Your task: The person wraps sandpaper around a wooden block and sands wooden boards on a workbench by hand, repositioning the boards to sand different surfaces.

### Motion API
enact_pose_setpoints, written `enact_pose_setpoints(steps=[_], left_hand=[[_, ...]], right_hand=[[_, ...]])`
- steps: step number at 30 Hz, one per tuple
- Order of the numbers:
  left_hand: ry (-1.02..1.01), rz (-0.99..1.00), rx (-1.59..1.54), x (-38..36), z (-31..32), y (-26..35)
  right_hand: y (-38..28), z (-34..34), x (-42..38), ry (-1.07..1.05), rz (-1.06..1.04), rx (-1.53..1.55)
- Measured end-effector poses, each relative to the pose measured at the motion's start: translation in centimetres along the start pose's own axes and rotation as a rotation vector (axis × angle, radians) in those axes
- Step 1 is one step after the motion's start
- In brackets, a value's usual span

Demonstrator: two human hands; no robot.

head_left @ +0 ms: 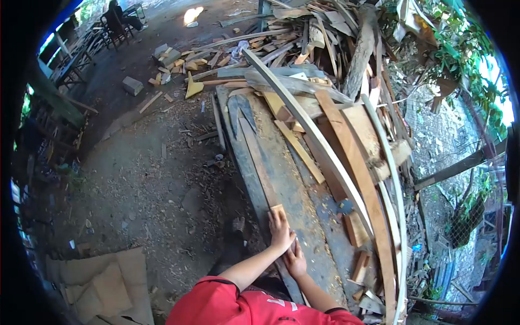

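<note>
A long narrow wooden strip [259, 162] lies along the left side of the workbench [281, 162], its far end in the notch of a dark V-shaped stop [238, 111]. My left hand [280, 230] is closed over a small light wood block [278, 209] at the strip's near part. Just behind and to the right, my right hand [295, 261] rests low by the strip, fingers pointing forward; what lies under its palm is hidden.
Long boards [346, 146] and a curved pale strip [319, 138] lie on the bench's right side. Beyond is a scrap wood pile [287, 40]. Flattened cardboard [108, 287] lies on the ground at lower left. A seated person [122, 19] is far back left.
</note>
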State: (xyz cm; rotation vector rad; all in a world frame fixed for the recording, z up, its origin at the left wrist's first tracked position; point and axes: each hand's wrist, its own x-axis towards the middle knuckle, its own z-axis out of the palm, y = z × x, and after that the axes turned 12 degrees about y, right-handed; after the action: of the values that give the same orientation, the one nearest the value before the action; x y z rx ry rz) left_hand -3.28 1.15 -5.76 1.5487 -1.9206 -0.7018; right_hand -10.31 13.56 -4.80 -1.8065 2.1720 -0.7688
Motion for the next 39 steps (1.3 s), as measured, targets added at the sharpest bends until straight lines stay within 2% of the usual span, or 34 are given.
enact_pose_setpoints(steps=[2, 4, 6, 9, 10, 12, 13, 16, 20, 25, 29, 30, 33, 36, 39], left_hand=[[-0.030, 0.039, 0.003, 5.4, -1.3, -1.8], [0.102, 0.033, 0.042, 11.3, -2.5, -4.0], [0.259, 0.107, 0.018, 18.6, -3.0, -8.2], [0.272, 0.053, 0.040, 30.1, -5.5, -12.5], [0.266, 0.035, 0.076, 33.4, -6.9, -12.6], [0.384, 0.241, -0.130, 37.6, -10.2, -10.8], [0.403, 0.263, -0.055, 38.0, -11.8, -8.8], [0.481, 0.254, 0.016, 34.7, -13.8, -4.7], [0.402, 0.202, 0.020, 23.0, -9.8, -2.8], [0.057, 0.088, 0.022, 3.0, -4.2, 0.8], [-0.174, 0.047, -0.018, -7.9, -0.6, 3.1], [-0.241, 0.023, 0.010, -9.1, -0.1, 3.6], [-0.244, -0.002, 0.026, -9.2, 0.9, 3.9], [-0.230, -0.037, 0.074, -4.4, -0.3, 2.7], [-0.162, -0.031, 0.096, 3.0, -0.8, 0.3]], right_hand=[[-1.1, 2.3, 5.2, 0.033, 0.042, 0.028], [-1.7, 4.5, 11.6, 0.113, -0.206, -0.048], [-4.5, 7.1, 19.1, 0.044, -0.147, 0.013], [-8.3, 11.6, 30.1, 0.137, -0.160, 0.131], [-9.5, 12.5, 33.1, 0.173, -0.163, 0.169], [-13.0, 11.3, 36.6, 0.329, -0.145, 0.197], [-14.0, 10.2, 37.0, 0.355, -0.123, 0.223], [-13.3, 6.5, 34.9, 0.348, -0.215, 0.262], [-8.4, 4.1, 23.5, 0.298, -0.255, 0.228], [-3.4, -0.9, 3.1, 0.107, 0.004, 0.210], [-1.0, -4.8, -7.6, 0.018, 0.087, 0.143], [-0.6, -5.1, -8.7, -0.026, 0.145, 0.092], [1.2, -4.1, -9.1, 0.013, 0.075, 0.016], [0.8, -2.0, -4.9, 0.013, 0.050, 0.026], [-0.1, 1.0, 2.4, 0.053, -0.021, -0.015]])
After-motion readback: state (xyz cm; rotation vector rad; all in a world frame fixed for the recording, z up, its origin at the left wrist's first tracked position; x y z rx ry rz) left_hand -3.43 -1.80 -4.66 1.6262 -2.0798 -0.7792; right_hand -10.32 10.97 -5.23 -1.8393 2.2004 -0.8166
